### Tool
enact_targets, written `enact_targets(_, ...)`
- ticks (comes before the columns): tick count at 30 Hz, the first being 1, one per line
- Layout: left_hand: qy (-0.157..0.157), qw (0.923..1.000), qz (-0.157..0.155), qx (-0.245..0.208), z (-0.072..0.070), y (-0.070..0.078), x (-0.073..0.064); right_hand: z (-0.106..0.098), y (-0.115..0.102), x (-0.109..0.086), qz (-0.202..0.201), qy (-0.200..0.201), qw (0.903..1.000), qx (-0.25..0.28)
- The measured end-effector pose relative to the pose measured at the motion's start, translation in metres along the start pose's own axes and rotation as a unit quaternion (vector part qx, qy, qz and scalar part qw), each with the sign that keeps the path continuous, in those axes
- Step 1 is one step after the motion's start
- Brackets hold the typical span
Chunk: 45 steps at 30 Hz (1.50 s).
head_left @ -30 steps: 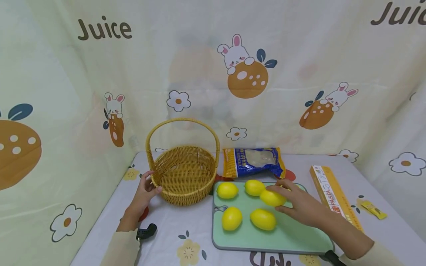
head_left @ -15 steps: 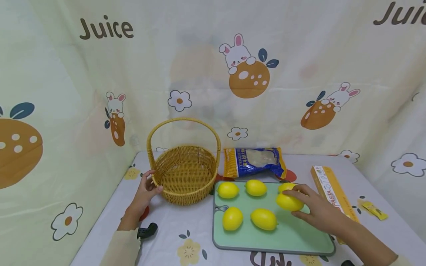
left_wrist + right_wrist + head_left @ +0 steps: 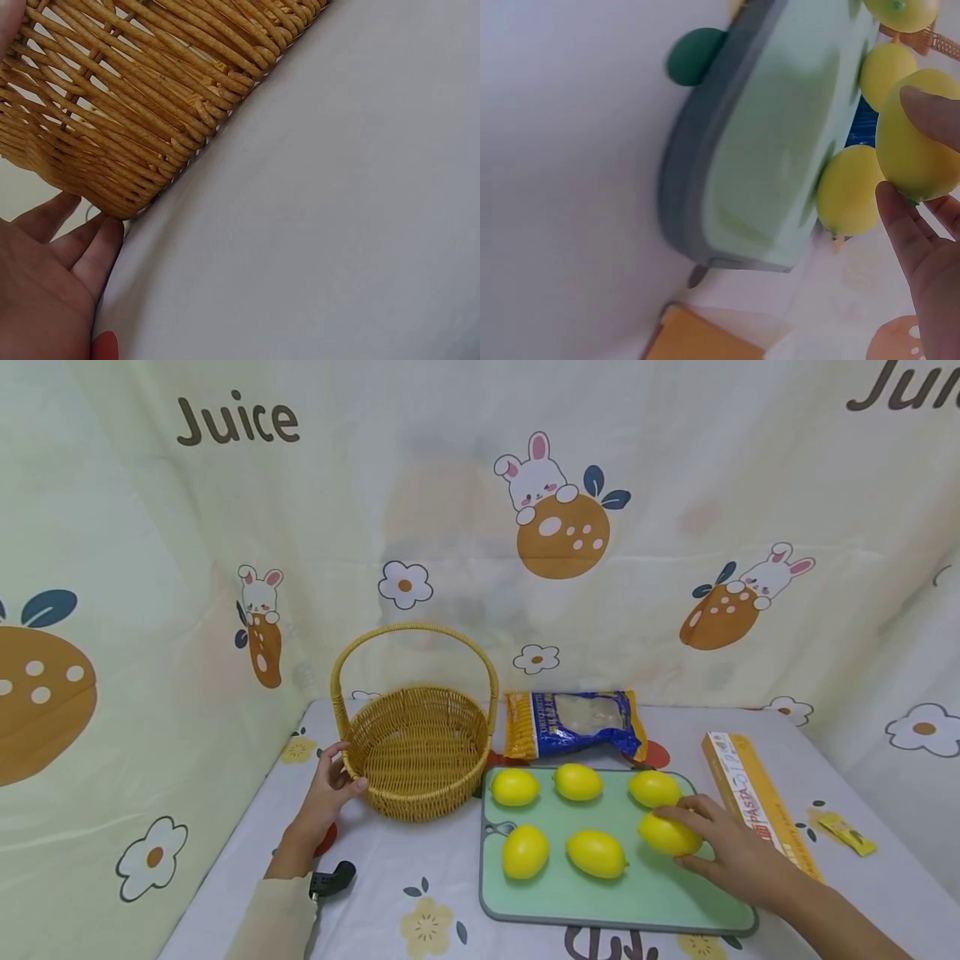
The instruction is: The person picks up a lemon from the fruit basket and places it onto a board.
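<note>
In the head view my right hand [image 3: 731, 852] pinches a yellow lemon [image 3: 670, 834] between thumb and fingers, low over the right part of the green cutting board [image 3: 637, 897]. The right wrist view shows the thumb on one side of that lemon [image 3: 911, 146] and fingertips on the other. Behind it lies another lemon [image 3: 655, 789]; several more, such as the front middle lemon [image 3: 596, 853], rest on the board in two rows. At the left, my left hand [image 3: 318, 797] holds the side of a wicker basket [image 3: 420, 806], thumb near the rim, other fingertips at its lower edge [image 3: 112, 206].
A blue and yellow pasta bag [image 3: 577, 724] lies behind the board. To the right are a long pasta box [image 3: 757, 802] and a small yellow packet [image 3: 847, 833]. The basket's tall handle [image 3: 416, 628] arches over its opening. Printed curtains [image 3: 450, 527] surround the table.
My right hand has carried the lemon rightward and nearer to me over the board, leaving the back right lemon in plain sight. My left hand and the basket have stayed put.
</note>
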<state>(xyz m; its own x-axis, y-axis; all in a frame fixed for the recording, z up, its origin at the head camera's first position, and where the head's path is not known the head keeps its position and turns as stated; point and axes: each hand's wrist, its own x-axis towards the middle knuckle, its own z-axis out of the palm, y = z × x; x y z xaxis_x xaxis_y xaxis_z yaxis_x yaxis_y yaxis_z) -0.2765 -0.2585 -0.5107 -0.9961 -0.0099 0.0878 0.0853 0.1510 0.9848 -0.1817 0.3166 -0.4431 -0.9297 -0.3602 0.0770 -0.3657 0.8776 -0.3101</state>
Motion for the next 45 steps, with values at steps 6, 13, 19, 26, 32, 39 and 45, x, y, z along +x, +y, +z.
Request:
enact_targets(6, 0.0, 1.0, -0.006, -0.002, 0.001, 0.0, 0.0, 0.007, 0.005, -0.007, 0.022, -0.026, 0.9993, 0.015)
enact_targets(13, -0.003, 1.0, 0.001, -0.004, 0.001, 0.0, 0.0, 0.012, 0.009, -0.015, 0.027, -0.041, 0.9986, 0.021)
enact_targets(19, -0.004, 1.0, 0.007, -0.002, 0.0, 0.0, 0.001, 0.014, 0.015, -0.018, -0.002, -0.026, 0.9996, 0.009)
enact_targets(26, -0.005, 0.9999, 0.008, -0.006, 0.0, -0.001, -0.001, 0.015, 0.017, -0.018, -0.014, -0.017, 0.9998, 0.001)
enact_targets(32, -0.012, 0.9997, 0.01, -0.017, 0.001, -0.001, -0.001, 0.016, 0.019, -0.017, -0.012, -0.015, 0.9998, -0.001)
enact_targets(39, -0.018, 0.9994, -0.01, -0.028, 0.0, 0.008, -0.004, 0.015, 0.015, -0.012, 0.013, -0.015, 0.9997, 0.013)
enact_targets(45, -0.021, 0.9991, -0.017, -0.033, 0.003, 0.019, -0.008, 0.013, 0.008, -0.006, 0.034, -0.017, 0.9992, 0.011)
